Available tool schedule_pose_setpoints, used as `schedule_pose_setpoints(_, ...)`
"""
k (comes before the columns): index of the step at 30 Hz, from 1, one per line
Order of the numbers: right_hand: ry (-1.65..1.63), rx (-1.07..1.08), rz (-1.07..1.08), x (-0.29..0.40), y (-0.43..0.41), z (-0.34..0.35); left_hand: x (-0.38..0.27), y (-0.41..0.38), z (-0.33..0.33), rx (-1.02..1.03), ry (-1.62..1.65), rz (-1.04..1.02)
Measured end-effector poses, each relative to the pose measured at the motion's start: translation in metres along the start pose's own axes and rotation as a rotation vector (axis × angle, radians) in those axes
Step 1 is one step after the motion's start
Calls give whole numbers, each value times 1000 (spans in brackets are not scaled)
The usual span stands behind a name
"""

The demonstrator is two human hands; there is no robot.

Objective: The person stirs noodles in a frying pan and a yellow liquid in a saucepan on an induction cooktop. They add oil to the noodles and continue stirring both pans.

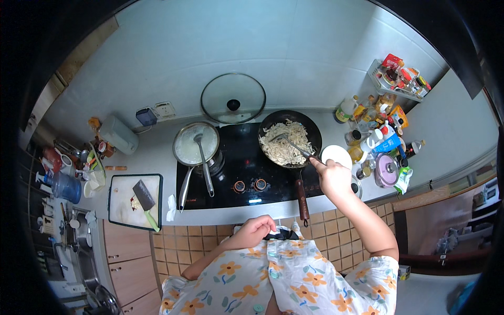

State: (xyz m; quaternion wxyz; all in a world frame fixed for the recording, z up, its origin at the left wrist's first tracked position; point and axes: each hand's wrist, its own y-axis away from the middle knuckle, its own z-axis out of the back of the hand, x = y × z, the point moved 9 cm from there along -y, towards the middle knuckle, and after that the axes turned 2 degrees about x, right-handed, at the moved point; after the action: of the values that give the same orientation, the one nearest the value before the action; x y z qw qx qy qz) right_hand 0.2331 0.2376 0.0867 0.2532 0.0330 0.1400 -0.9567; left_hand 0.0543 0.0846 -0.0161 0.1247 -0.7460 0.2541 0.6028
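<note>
My right hand (334, 179) grips the dark handle of a cooking spatula (295, 145). Its metal blade rests among pale shredded food strips (283, 151) inside a black wok (315, 128) on the right side of the cooktop. The wok's wooden handle (302, 201) points toward me. At my waist, in front of a floral shirt, my left hand (256, 230) is held with fingers curled and nothing visible in it. To the left, a steel pan (176, 151) holds cloudy, foamy whitish liquid, with a metal ladle or spatula (206, 173) leaning in it.
A glass lid (232, 88) leans against the wall behind the black cooktop (240, 157). Left, a cleaver (143, 195) lies on a cutting board (118, 212) beside chopped bits (135, 203). A white plate (336, 154) and several bottles (346, 110) crowd the right counter.
</note>
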Motion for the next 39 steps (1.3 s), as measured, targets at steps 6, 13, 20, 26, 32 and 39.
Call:
schedule_pose_setpoints(6, 26, -57, -37, 0, -1, 11, 4, 4, 4, -14, -23, -8)
schedule_pose_setpoints(13, 56, -7, -23, -14, 25, 29, 2, 4, 6, -29, -29, -2)
schedule_pose_setpoints(20, 72, 34, -18, -16, 50, 45, 4, -1, 2, 28, 3, -10)
schedule_pose_setpoints(26, 81, 7, -38, -22, 48, 37, -2, -3, -1, 45, -33, -10)
schedule_pose_setpoints(32, 47, -34, -84, -21, 27, 29, -1, -3, -3, 46, -22, 4)
schedule_pose_setpoints(39, 8, -31, -128, -18, 13, -2, -7, -1, -3, 11, -59, -29)
